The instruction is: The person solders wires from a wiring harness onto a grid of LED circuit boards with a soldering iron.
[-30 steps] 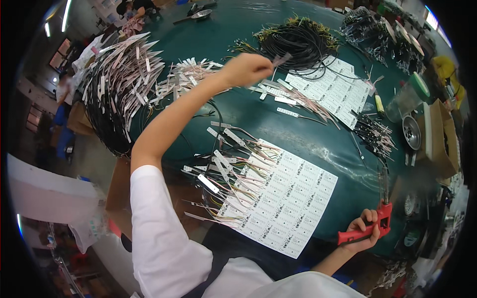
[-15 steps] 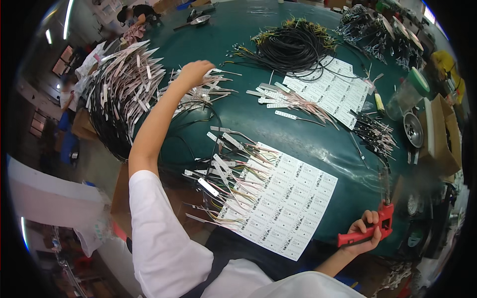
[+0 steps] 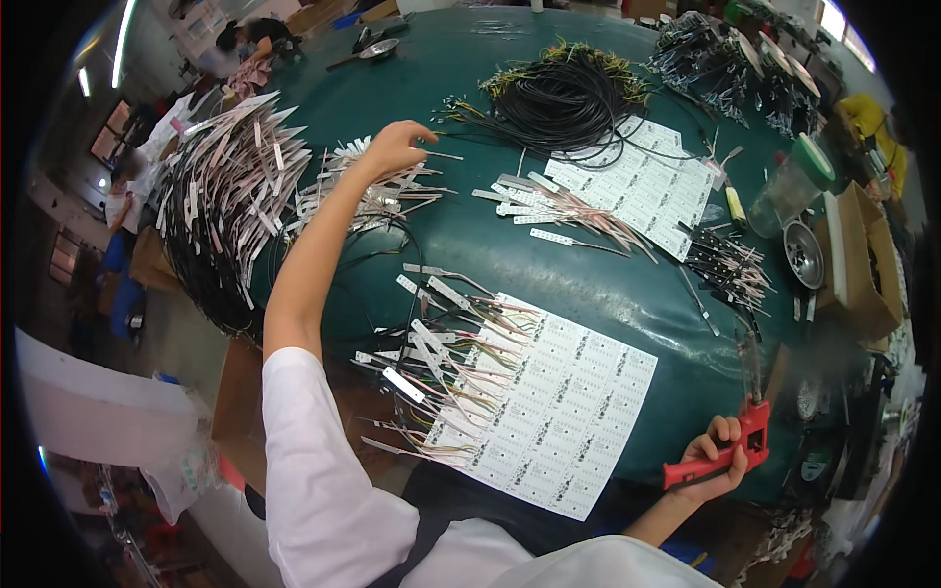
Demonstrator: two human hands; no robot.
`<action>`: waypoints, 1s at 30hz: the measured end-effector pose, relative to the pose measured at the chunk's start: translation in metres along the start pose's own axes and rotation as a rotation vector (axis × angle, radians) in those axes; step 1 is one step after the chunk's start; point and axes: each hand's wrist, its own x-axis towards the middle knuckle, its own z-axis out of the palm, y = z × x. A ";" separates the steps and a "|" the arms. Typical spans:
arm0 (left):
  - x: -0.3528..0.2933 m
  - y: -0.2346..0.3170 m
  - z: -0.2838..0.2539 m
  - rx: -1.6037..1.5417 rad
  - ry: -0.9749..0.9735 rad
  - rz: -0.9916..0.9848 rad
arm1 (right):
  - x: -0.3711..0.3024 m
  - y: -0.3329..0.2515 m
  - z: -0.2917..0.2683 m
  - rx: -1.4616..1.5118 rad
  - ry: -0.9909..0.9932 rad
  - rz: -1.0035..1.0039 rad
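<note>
My left hand (image 3: 396, 149) is over the far-left part of the table, at a loose pile of small white strip boards with wires (image 3: 333, 196). Its fingers and thumb are apart, and I see nothing gripped. At the lower right my right hand (image 3: 714, 457) is wrapped round the red handle of a soldering gun (image 3: 753, 431), its metal barrel pointing up and away. Between my arms lies a white circuit-board panel (image 3: 564, 412). Several wired strips (image 3: 431, 343) lie across its left edge, their coloured wires reaching onto the panel.
A large bundle of wired strips (image 3: 230, 186) hangs at the table's left edge. Beyond are a black cable coil (image 3: 559, 93) and a second panel (image 3: 676, 176). On the right stand a green-lidded jar (image 3: 784, 191), a metal bowl (image 3: 802, 255) and a cardboard box (image 3: 867, 265).
My left hand has shifted slightly at the strip pile, and a gap between thumb and fingers now shows. My right hand keeps its hold on the soldering gun. The view has tilted slightly.
</note>
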 end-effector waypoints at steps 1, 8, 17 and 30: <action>0.010 0.007 0.004 -0.096 -0.053 -0.085 | 0.000 0.000 0.000 -0.007 0.005 0.003; 0.054 0.047 0.055 0.271 0.079 0.051 | -0.001 0.002 0.005 -0.011 0.042 -0.021; 0.067 0.058 0.040 0.156 0.077 0.019 | 0.000 0.004 0.007 -0.021 0.036 -0.026; 0.152 0.089 -0.059 -0.095 0.573 -0.121 | -0.002 0.000 -0.002 0.017 0.003 -0.037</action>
